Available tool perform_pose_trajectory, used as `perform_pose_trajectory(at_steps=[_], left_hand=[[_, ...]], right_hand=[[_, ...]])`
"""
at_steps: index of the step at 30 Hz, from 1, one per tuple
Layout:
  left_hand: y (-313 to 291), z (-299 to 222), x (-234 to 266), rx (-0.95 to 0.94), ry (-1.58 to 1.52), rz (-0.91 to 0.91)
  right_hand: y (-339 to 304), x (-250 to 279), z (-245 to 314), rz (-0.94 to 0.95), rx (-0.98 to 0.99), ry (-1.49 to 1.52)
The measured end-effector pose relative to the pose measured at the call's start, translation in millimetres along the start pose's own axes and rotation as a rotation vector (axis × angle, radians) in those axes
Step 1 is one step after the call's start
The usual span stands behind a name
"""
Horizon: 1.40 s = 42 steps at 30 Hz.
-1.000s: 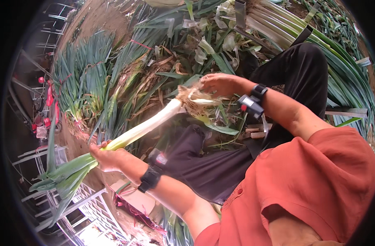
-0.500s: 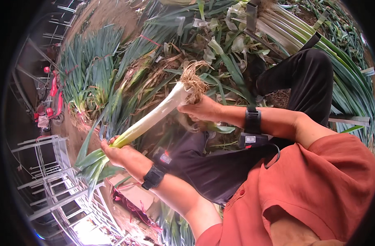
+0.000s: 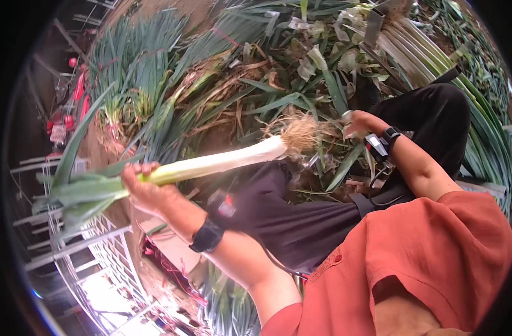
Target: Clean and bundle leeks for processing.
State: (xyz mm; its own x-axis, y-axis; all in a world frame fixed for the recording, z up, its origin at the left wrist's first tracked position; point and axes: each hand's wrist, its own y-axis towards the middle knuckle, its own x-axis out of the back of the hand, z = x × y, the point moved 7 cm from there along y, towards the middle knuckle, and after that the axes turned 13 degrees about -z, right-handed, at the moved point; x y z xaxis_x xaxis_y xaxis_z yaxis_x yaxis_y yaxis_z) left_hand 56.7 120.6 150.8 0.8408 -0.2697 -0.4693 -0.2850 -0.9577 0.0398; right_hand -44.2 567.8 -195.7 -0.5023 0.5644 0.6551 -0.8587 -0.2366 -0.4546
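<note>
Leeks everywhere out here: cut stalks and loose leaves piled (image 3: 250,73) all around your knees. Your left hand (image 3: 146,187) is wrapped shut around one leek (image 3: 211,163) right where the white shaft turns green, holding it nearly level, root tuft (image 3: 298,133) pointing away from you toward the pile. Your right hand (image 3: 359,123) is off the leek, just past the roots, fingers loosely curled; can't tell if it's pinching a scrap of leaf or nothing. Black trousers (image 3: 300,218) sit right under the shaft, metal racks (image 3: 99,252) below the leaf end. My take: keep that grip near the green so the shaft doesn't snap, and work the root end close over the pile.
</note>
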Motion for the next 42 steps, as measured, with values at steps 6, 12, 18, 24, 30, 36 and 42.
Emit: perform_pose_trajectory(at_steps=[6, 12, 18, 24, 30, 36, 42], left_hand=[[-13.4, 4.4, -2.5, -0.044, 0.064, 0.021], [-20.0, 10.4, -9.7, -0.015, 0.078, 0.054], [-32.4, 15.0, -16.3, -0.007, 0.110, 0.068], [-41.2, 17.7, -23.4, -0.013, 0.120, 0.094], [-39.3, 19.5, -23.5, -0.032, 0.116, 0.060], [-42.6, 19.5, -23.1, -0.047, 0.137, 0.028], [-33.2, 19.0, -19.7, 0.026, 0.065, 0.088]], right_hand=[[9.5, 79.8, 169.1, -0.512, 0.571, 0.042], [-100.2, 53.5, 295.0, -0.173, 0.893, 0.084], [-98.1, 24.3, 287.1, 0.173, 0.684, 0.122], [-97.2, 16.4, 283.1, 0.225, 0.602, 0.107], [-97.4, 21.4, 284.6, 0.113, 0.687, 0.146], [-95.2, 23.1, 283.0, -0.087, 0.720, 0.153], [-81.6, 33.7, 267.7, 0.079, 0.434, 0.358]])
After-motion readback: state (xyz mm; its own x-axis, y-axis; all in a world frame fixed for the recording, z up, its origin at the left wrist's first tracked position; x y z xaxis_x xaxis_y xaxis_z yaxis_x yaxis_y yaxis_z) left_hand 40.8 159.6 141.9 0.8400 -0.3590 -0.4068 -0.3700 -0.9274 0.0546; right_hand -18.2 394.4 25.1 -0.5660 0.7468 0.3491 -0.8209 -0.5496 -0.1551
